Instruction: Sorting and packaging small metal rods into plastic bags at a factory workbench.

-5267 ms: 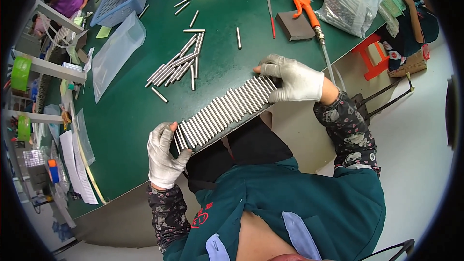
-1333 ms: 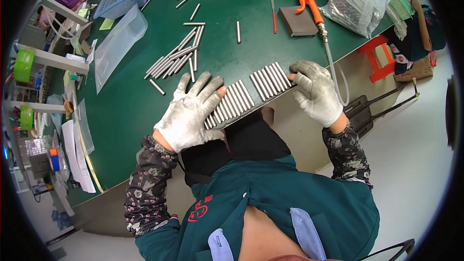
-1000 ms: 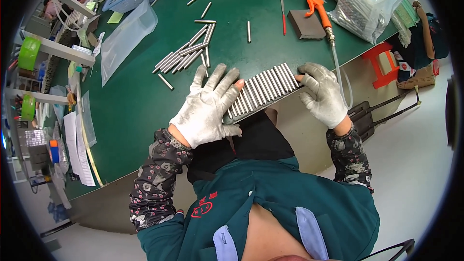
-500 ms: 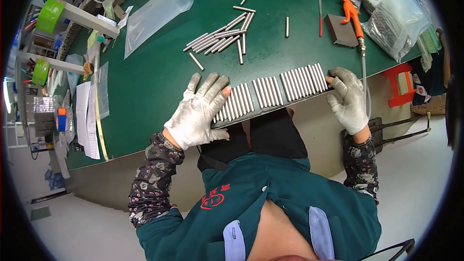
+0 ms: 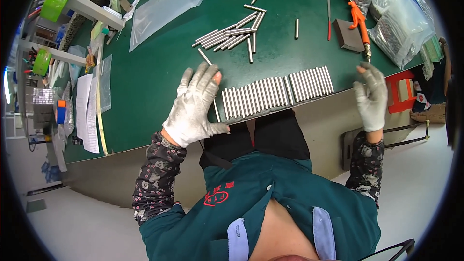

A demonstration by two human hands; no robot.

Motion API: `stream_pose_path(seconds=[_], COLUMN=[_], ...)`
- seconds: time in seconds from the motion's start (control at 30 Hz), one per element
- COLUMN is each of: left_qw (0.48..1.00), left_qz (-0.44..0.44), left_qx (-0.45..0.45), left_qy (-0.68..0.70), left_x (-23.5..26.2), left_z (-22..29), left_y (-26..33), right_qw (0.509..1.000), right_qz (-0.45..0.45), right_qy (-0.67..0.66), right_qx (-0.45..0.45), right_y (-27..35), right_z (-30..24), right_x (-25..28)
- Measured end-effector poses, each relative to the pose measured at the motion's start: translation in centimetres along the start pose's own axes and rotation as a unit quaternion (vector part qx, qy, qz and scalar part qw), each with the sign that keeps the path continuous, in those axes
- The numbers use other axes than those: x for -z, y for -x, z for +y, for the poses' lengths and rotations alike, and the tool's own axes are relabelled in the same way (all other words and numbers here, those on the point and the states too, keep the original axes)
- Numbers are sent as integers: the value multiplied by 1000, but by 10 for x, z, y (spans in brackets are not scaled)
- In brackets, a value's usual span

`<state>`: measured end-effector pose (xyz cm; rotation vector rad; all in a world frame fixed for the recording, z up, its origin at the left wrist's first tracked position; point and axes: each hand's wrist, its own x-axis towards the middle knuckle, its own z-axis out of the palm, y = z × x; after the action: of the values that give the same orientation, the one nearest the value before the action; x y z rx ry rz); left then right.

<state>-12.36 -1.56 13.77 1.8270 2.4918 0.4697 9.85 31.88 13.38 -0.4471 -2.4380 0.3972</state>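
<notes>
A row of short, shiny metal rods (image 5: 256,97) lies side by side along the near table edge, on a thin dark strip. A narrow gap splits off the right-hand group of rods (image 5: 311,83). My left hand (image 5: 191,108), in a greyed white glove with bare fingertips showing, rests flat at the row's left end, fingers stretched. One single rod (image 5: 216,110) lies beside it, partly covered by the hand. My right hand (image 5: 372,99), gloved likewise, hovers past the table edge, right of the row. Its fingers are loosely bent and apart, with nothing visible in them.
Loose rods (image 5: 229,34) are heaped farther back on the green table (image 5: 154,82). An orange air gun (image 5: 358,21) lies against a brown block (image 5: 348,35), near a red-handled file (image 5: 329,24). Plastic bags (image 5: 401,34) fill the far right; a red stool (image 5: 401,94) stands below.
The left and middle rod groups have come together. My left hand has moved left off the row, and my right hand has drawn away rightward from its end. The view has shifted slightly.
</notes>
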Motion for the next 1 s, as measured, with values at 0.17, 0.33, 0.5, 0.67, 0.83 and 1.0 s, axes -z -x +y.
stream_pose_path(seconds=[0.17, 0.33, 0.5, 0.67, 0.83, 1.0], left_qw=[996, 997, 998, 998, 998, 999], left_qz=[-36, -3, -2, 12, 16, 29], left_qx=[63, 46, 55, 63, 46, 38], left_qy=[-57, -66, -17, -29, -36, -21], left_x=[-12, -22, -21, -25, -31, -32], left_z=[8, 15, 32, 33, 30, 30], left_y=[12, 5, -11, -11, -1, -7], right_qw=[964, 944, 947, 933, 903, 898], right_qz=[31, -79, -106, -98, -185, -138], right_qy=[213, 146, 68, 62, 84, -29], right_qx=[-157, -287, -296, -340, -378, -417], right_y=[-31, -54, -74, -82, -102, -104], right_z=[67, 98, 92, 90, 97, 140], right_x=[4, -15, -17, -31, -27, -37])
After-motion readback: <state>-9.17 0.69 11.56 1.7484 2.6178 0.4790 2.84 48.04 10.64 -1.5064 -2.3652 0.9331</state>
